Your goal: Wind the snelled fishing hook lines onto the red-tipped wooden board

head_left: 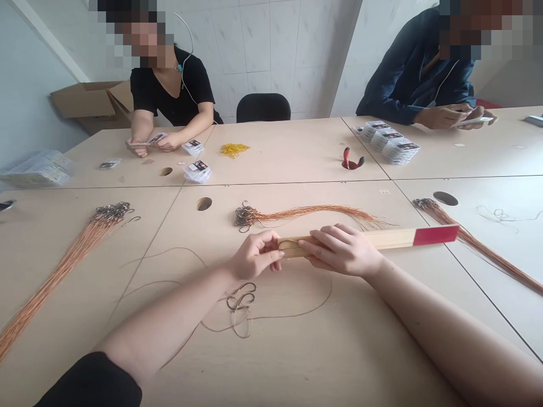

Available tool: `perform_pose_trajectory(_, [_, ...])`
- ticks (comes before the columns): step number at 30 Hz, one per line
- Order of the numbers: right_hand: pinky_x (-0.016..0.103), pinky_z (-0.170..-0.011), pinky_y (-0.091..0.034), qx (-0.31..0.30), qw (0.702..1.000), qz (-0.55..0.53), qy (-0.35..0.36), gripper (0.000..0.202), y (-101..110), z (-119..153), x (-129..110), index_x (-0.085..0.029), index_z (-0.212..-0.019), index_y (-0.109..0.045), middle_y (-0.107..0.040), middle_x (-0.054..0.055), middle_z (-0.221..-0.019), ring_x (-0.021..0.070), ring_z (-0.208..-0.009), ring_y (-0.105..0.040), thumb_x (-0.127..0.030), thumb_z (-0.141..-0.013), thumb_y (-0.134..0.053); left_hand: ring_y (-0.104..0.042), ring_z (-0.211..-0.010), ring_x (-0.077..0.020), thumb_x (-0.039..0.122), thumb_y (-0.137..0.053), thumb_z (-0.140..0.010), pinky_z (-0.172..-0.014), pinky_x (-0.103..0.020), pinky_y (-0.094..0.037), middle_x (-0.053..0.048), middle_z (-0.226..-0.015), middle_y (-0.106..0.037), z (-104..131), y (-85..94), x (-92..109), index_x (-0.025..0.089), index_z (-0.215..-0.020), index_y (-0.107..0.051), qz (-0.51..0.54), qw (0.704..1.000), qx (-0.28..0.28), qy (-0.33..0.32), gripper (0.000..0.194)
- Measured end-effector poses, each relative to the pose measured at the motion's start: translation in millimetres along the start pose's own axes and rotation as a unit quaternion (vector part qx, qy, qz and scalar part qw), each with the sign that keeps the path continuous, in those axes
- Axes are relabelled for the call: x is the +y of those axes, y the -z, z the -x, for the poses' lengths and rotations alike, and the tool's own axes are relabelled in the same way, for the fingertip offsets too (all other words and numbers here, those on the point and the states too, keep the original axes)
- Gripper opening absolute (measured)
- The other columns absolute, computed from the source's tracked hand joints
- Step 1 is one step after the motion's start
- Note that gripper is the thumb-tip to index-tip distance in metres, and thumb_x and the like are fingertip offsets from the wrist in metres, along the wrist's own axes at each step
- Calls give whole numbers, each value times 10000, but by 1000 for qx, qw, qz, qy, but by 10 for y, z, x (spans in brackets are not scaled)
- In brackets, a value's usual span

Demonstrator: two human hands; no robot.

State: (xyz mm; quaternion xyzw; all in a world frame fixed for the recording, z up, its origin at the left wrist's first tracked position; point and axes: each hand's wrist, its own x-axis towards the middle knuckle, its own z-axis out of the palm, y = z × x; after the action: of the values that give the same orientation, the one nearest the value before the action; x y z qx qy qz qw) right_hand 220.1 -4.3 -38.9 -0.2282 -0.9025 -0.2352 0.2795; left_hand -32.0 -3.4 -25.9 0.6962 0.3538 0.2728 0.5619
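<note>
A flat pale wooden strip (pixel 394 238) with a red end lies across my right hand (pixel 345 250), whose fingers are closed over it. On the strip's left end a dark fish hook (pixel 288 242) shows, one right fingertip against it. My left hand (pixel 257 254) is closed there, thumb and fingers pinching at the hook's bend; the exact contact is partly hidden. Below the hands, a few loose hooks (pixel 241 297) lie on the table with thin brown line (pixel 288 316) looping around them. Just beyond, a bundle of hooks (pixel 246 216) trails orange-brown lines (pixel 314 210).
More hook-and-line bundles lie at left (pixel 72 260) and right (pixel 466 234). Red-handled pliers (pixel 348 161) stand in a table hole. Yellow pieces (pixel 234 149) and stacked clear packets (pixel 392 141) sit farther back. Two people work across the table (pixel 280 161).
</note>
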Motion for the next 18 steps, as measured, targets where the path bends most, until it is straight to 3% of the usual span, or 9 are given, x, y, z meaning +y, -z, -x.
perform_pose_trajectory(5, [281,-646,-429,-84,990,-86,-73,380,-14,-53,-39,-191,-1221,-539,-603,58,-857,158,-755,-509,-298,-858,-501,-569,-453,-87,217,-610,-719,-435,-164,-404,0,-584,-614,-108,24,28,145,-758,-501,184,973,6,137,137])
perform_pose_trajectory(8, [252,-628,-414,-170,958,-192,-128,382,92,-140,-42,-208,-1239,-529,-584,44,-806,145,-734,-504,-281,-868,-475,-563,-444,-66,175,-600,-687,-392,-128,-357,-50,-672,-668,-127,36,15,140,-752,-490,269,936,13,229,133])
perform_pose_trajectory(12, [228,-617,-391,-266,891,-323,-178,333,247,-265,-46,-260,-1218,-533,-556,3,-734,111,-657,-495,-272,-894,-455,-557,-405,-97,195,-525,-708,-350,-135,-333,-72,-565,-654,-131,55,5,138,-731,-488,294,896,-11,333,72])
perform_pose_trajectory(18, [234,-610,-382,-289,843,-401,-214,291,310,-331,-53,-248,-1156,-574,-585,7,-750,111,-650,-510,-313,-927,-407,-490,-327,-88,211,-508,-680,-323,-135,-316,-52,-470,-607,-150,87,53,136,-683,-499,298,869,-11,395,76])
